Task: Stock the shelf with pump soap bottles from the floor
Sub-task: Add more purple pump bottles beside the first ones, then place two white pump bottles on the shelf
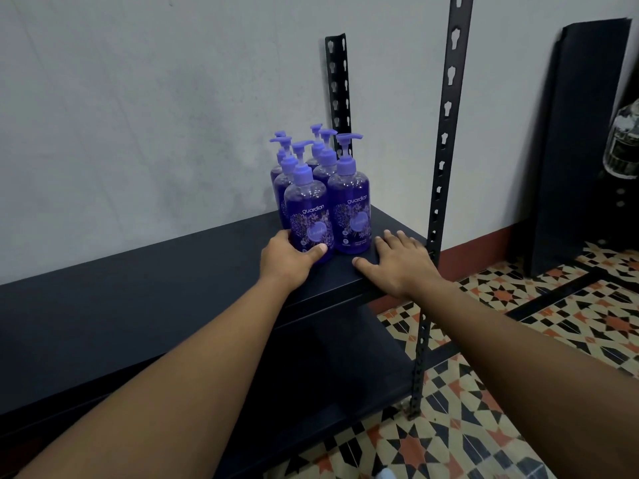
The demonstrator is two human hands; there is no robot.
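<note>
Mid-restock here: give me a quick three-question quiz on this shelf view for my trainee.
1. True or false: the right hand grips a bottle.
2. Which one does the left hand grip? A) front-left bottle B) front-right C) a back one
3. Fill in: the bottles stand at the shelf's ____ end.
Key: 1 false, it lies flat on the shelf; 2 A; 3 right.
</note>
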